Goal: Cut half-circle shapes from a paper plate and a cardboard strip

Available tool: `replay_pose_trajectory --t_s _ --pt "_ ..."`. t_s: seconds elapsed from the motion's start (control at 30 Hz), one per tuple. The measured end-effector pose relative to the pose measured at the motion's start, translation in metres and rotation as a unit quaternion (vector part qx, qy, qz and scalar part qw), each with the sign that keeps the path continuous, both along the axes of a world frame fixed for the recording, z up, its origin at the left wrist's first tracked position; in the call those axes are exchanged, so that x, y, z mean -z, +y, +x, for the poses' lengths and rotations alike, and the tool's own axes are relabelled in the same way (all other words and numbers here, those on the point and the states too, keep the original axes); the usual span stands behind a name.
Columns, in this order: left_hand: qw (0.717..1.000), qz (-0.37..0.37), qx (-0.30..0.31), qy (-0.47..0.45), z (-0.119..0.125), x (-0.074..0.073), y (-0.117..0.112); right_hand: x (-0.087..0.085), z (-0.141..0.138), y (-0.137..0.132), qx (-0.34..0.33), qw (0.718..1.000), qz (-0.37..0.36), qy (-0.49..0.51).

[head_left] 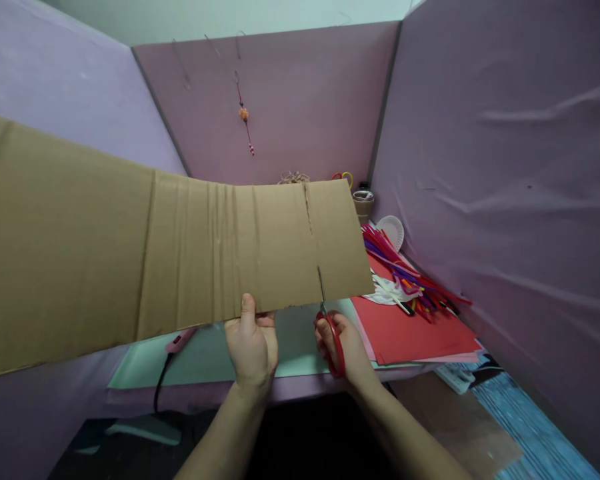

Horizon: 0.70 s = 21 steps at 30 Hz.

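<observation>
A long brown corrugated cardboard sheet (180,247) is held up across the view, over the desk. My left hand (253,343) pinches its lower edge, thumb on the front. My right hand (343,347) grips red-handled scissors (334,337) just below the sheet. The blades point up into the cardboard, and a narrow cut runs up from the bottom edge near the sheet's right end. A torn slit shows near the top edge above it.
Red and pink paper sheets (410,333) lie on the desk at right, with a heap of coloured pipe cleaners (405,270), a white paper plate (393,230) and tape rolls (363,200) behind. A pink glue gun (180,340) lies left. Purple partition walls (505,167) enclose the desk.
</observation>
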<state>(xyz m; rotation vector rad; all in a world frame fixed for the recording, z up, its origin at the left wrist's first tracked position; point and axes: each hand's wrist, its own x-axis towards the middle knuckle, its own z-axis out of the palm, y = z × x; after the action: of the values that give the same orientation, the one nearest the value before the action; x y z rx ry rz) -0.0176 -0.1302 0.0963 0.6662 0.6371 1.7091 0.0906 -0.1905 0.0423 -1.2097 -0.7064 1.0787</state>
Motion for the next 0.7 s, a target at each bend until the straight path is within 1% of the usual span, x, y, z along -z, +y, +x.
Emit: replay_pose_trajectory --t_s 0.1,0.23,0.33,0.5,0.57,0.7 --pt "1.000 -0.010 0.005 0.010 0.000 0.002 -0.003 -0.007 0.001 0.005 0.001 1.000 0.009 0.004" --pt "1.000 -0.009 0.006 -0.001 0.001 0.002 -0.007 -0.015 0.004 0.005 -0.018 0.999 0.023 -0.044" --pt "1.000 -0.011 0.008 0.001 0.001 0.003 -0.007 -0.011 0.004 0.004 -0.009 0.998 0.021 -0.058" --pt "1.000 -0.022 0.016 0.014 -0.002 0.009 -0.007 0.002 0.003 0.010 -0.025 1.000 0.003 -0.003" --pt "0.999 -0.026 0.021 0.016 -0.004 0.011 -0.008 0.001 0.004 0.013 -0.029 0.999 0.009 0.008" --pt "0.999 -0.038 0.019 0.015 -0.008 0.014 -0.011 -0.010 0.006 0.013 -0.037 0.999 0.028 -0.009"
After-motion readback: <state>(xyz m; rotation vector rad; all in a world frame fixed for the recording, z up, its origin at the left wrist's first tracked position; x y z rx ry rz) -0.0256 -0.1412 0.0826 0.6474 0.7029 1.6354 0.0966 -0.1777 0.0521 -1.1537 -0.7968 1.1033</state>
